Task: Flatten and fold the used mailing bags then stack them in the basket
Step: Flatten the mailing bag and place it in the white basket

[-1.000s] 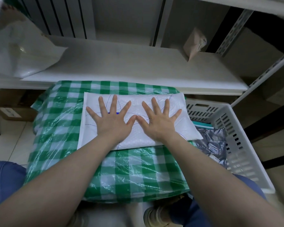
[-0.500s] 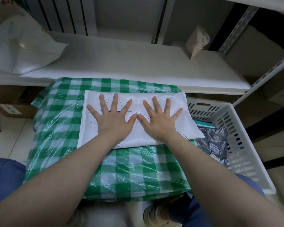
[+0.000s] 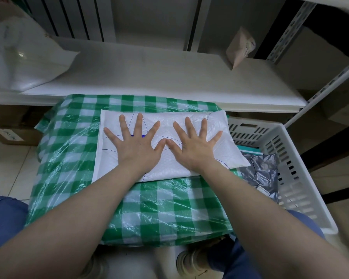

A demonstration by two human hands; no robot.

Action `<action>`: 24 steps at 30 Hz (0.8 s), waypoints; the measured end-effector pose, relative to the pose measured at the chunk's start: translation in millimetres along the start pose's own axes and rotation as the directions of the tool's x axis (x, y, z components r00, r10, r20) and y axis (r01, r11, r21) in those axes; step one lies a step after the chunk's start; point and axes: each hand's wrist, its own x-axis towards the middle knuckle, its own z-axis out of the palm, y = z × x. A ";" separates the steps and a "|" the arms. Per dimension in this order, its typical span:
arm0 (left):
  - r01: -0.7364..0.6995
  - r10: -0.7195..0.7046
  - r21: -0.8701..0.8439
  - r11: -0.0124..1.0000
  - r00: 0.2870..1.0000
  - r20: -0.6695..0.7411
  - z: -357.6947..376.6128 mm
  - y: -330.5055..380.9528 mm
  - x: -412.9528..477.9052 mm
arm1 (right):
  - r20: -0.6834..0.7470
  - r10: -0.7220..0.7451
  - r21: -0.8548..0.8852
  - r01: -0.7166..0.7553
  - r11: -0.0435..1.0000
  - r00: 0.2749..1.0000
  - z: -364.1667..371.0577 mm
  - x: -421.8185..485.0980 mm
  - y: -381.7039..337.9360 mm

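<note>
Left hand [image 3: 136, 147] and right hand [image 3: 193, 148] press flat, fingers spread, on the white bag [image 3: 169, 121] mid-frame, hiding much of its blue print; the basket [image 3: 288, 154] at right is partly behind an arm.

One head-worn camera looks steeply down, close over the checked surface [image 3: 85, 158] and basket [image 3: 290, 158]

The mailing bag [image 3: 216, 125] is white with thin blue lines. The cloth [image 3: 69, 150] is green-and-white checked. The basket [image 3: 296, 158] is white, with a grey bag [image 3: 260, 170] inside.
</note>
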 end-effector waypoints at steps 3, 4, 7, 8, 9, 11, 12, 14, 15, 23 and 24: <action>-0.002 0.002 -0.004 1.000 1.000 0.007 -0.6 -0.1 -0.2 | 0.011 0.001 0.002 -0.001 1.000 1.000 -0.9 0.3 -0.3; -0.001 0.001 -0.004 1.000 1.000 0.008 -0.8 -0.3 -0.1 | 0.014 0.001 0.001 -0.001 1.000 1.000 -1.3 0.4 -0.3; -0.001 0.001 -0.001 1.000 1.000 0.012 -0.8 -0.3 0.4 | 0.022 0.001 0.004 -0.001 1.000 1.000 -1.7 0.5 -0.6; -0.001 0.001 -0.001 1.000 1.000 0.014 -0.6 -0.1 0.5 | 0.025 0.001 0.003 -0.001 1.000 1.000 -1.7 0.5 -0.5; -0.002 0.002 -0.002 1.000 1.000 0.016 -0.7 -0.2 0.5 | 0.029 0.000 0.001 -0.001 1.000 1.000 -1.7 0.7 -0.5; -0.002 0.002 -0.004 1.000 1.000 0.018 -0.7 -0.2 0.4 | 0.035 0.002 0.003 -0.002 1.000 0.999 -1.4 1.3 -0.2; -0.001 0.001 -0.004 1.000 1.000 0.017 -1.1 -0.1 0.2 | 0.037 0.001 0.006 -0.002 1.000 0.999 -1.6 1.6 0.0; -0.001 0.001 -0.008 1.000 1.000 0.013 -0.9 0.1 -0.1 | 0.041 -0.001 0.012 0.000 1.000 0.999 -1.6 1.8 0.4; -0.001 0.001 -0.013 1.000 1.000 0.011 -0.8 0.1 -0.1 | 0.045 -0.001 0.016 0.000 1.000 0.999 -1.5 2.0 0.5; 0.000 0.001 -0.028 1.000 1.000 0.017 0.4 -0.4 0.6 | 0.063 0.002 0.026 -0.003 1.000 0.998 -2.5 2.4 0.3; 0.000 0.000 -0.028 1.000 1.000 0.019 0.3 -0.4 0.5 | 0.064 0.002 0.028 -0.004 1.000 0.998 -2.3 2.1 0.3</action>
